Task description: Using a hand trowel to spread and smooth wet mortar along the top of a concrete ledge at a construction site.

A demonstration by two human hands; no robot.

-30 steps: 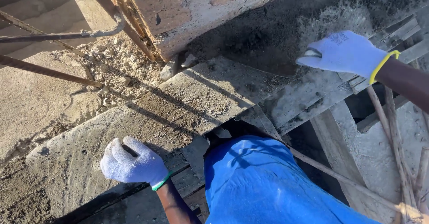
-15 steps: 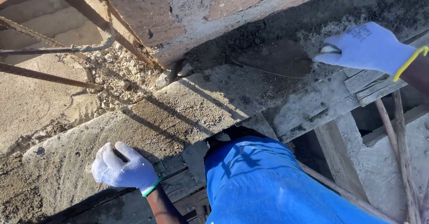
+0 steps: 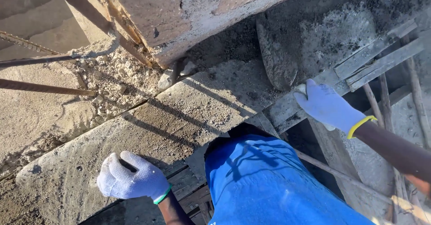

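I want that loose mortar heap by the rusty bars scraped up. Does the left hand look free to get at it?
Probably yes: the left hand rests on the concrete slab, and nothing lies between it and the mortar heap, though the rusty bars crowd its far side.
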